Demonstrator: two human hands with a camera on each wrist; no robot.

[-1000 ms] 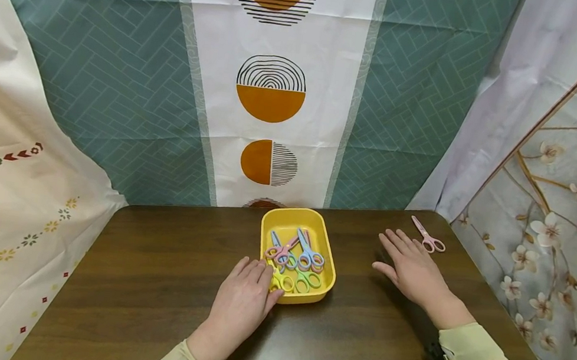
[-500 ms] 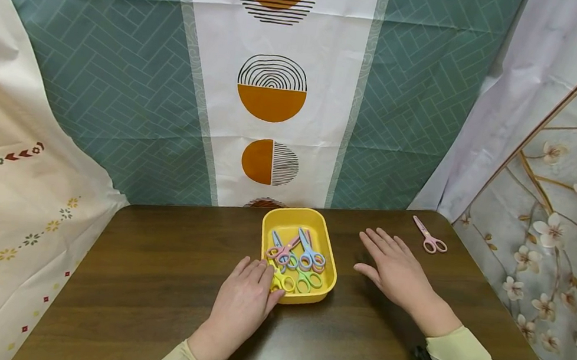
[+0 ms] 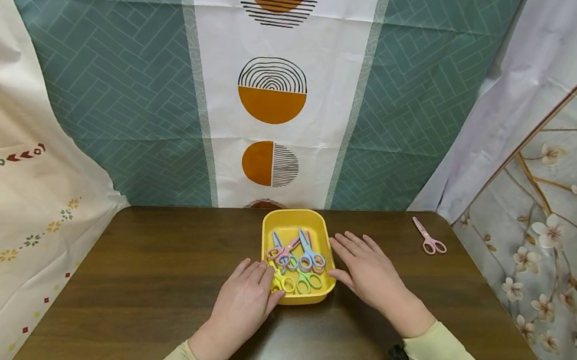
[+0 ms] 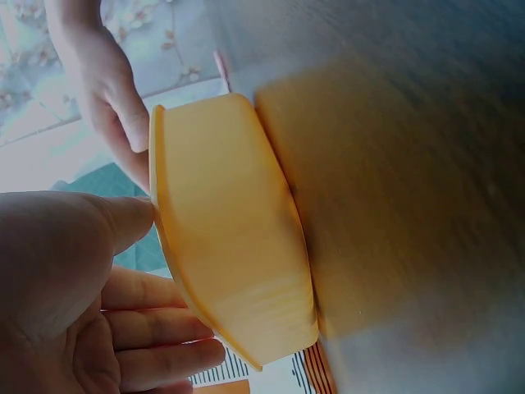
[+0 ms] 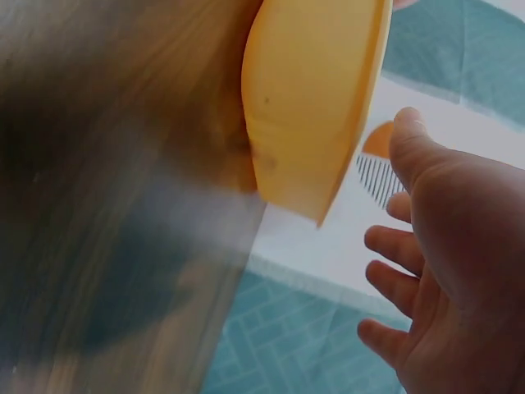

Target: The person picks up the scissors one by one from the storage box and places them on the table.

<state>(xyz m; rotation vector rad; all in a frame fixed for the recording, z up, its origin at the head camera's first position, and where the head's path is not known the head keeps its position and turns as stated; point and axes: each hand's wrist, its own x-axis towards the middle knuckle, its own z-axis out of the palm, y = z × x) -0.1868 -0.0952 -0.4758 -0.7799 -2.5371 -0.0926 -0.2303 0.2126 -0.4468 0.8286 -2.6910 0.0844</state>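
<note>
My left hand (image 3: 243, 293) rests at the near left corner of a yellow plastic tray (image 3: 326, 241). In the left wrist view, the thumb touches the tray's rim and the other fingers lie fairly straight along its side. Several children's scissors lie inside: pink scissors (image 3: 285, 254), blue scissors (image 3: 306, 247), green scissors (image 3: 307, 279) and yellow scissors (image 3: 283, 281), the last partly hidden by the left hand. Close to the tray's right side is my right hand (image 3: 369, 272), fingers extended and holding nothing; a gap shows between it and the tray in the right wrist view.
One pair of pink scissors (image 3: 428, 237) lies alone at the far right of the dark wooden table (image 3: 160, 278). Patterned cloths hang behind and at both sides, with the teal and white cloth (image 3: 132, 97) along the table's back edge.
My right hand has moved left, from beside the lone pink scissors to the right side of the tray. The left hand, the tray and the scissors have kept their places.
</note>
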